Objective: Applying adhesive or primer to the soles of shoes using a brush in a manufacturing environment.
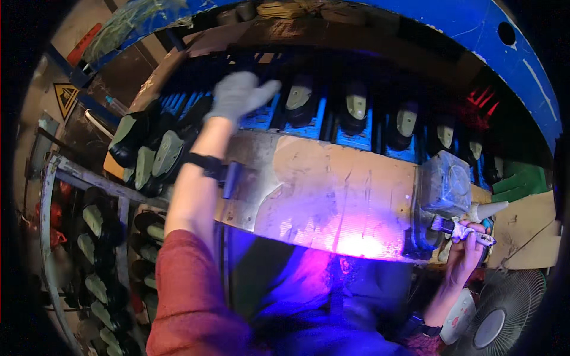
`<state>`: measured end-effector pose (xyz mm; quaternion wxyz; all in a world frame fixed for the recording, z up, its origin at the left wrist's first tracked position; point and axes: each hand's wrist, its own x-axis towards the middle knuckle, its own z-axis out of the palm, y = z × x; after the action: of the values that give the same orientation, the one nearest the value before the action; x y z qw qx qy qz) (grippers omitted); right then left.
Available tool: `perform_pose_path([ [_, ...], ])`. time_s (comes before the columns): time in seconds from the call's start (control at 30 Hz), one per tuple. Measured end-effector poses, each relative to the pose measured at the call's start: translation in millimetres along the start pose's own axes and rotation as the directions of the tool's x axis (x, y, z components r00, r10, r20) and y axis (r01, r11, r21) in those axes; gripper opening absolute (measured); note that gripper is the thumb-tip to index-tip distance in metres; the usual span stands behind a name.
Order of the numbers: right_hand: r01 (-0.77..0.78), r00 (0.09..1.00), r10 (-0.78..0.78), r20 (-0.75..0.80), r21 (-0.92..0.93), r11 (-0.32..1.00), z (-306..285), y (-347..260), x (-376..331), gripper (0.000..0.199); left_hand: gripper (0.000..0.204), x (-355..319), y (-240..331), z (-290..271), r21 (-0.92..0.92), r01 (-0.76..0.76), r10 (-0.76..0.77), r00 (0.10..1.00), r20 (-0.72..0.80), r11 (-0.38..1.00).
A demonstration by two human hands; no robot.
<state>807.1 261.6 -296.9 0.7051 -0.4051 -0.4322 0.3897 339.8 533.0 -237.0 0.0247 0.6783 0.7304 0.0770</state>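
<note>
Grey-gloved left hand (pixel 237 95) raised open, fingers spread, over shoes (pixel 356 107) on blue conveyor (pixel 309 121). Right hand (pixel 466 249) grips brush (pixel 457 228). Picking step judged underway; next calls for grasping one shoe.

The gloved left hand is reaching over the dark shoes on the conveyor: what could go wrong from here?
1. The left hand stretches over the worn board toward the shoes; its sleeve could drag across the board.
2. The right hand holds a brush beside a grey container, outside the gaze; it might drip or knock it.

Small brush (pixel 460 228) held level, bristles leftward.
</note>
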Motion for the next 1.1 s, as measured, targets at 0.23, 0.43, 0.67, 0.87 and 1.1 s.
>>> perform_pose_path([
  [0.23,-0.079,0.997,0.068,-0.042,-0.483,0.872,0,7,-12,0.01,0.076,-64,-200,-5,0.031,0.056,-0.063,0.933,0.355,0.998],
  [0.43,0.287,0.955,-0.216,0.201,-0.803,0.523,14,-3,2,0.009,0.114,-169,-82,-19,0.401,-0.085,-0.012,0.973,0.233,0.912],
  [0.67,0.218,0.975,-0.083,0.207,-0.808,0.547,14,-12,-4,0.012,0.117,-239,0,-14,0.109,-0.172,0.188,0.969,-0.16,0.979],
  [0.87,0.252,0.968,-0.157,0.197,-0.752,0.609,19,-7,-14,0.012,0.096,-280,32,48,-0.954,-0.219,-0.015,0.974,-0.227,0.206],
  [1.1,-0.034,0.98,-0.069,-0.188,-0.494,0.869,6,9,-49,0.009,0.053,-302,70,80,-0.435,-0.782,0.493,0.621,-0.609,0.447],
])
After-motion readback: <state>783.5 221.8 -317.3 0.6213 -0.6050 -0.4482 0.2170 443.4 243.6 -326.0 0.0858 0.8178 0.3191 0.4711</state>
